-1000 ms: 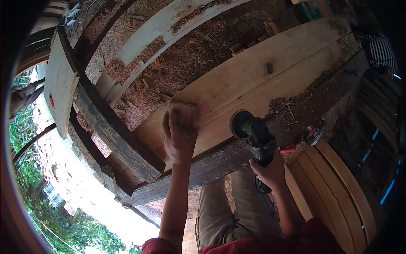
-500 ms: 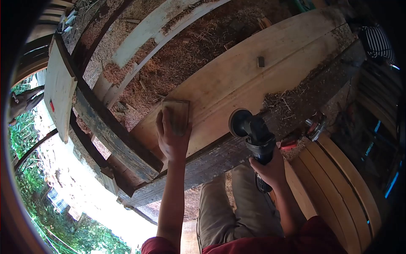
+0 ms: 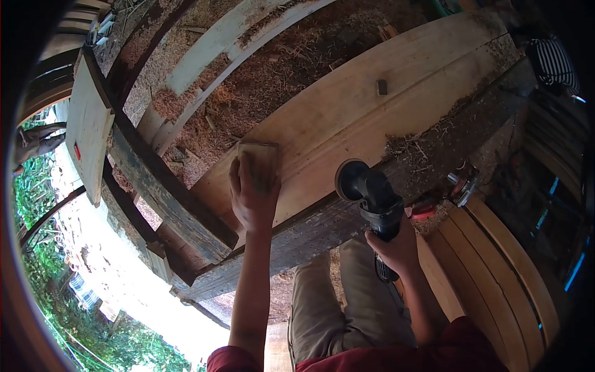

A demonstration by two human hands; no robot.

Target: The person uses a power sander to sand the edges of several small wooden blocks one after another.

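My left hand grips a small squared wooden block that rests on the left end of a long curved plank. Its fingers lie over the block's left side and top. In my right hand is a black angle grinder, held by its body above the near edge of the heavy beam. The grinder's round disc faces left, apart from the plank. A smaller dark wood block sits farther along the plank.
Wood shavings are heaped on the beam. Curved timbers stand to the left, and pale curved boards lean at right beside a metal-and-red tool. Another person's legs show at far left.
Both hands keep their grips, with the block and the grinder in nearly the same places. The other person's legs at far left have shifted slightly.
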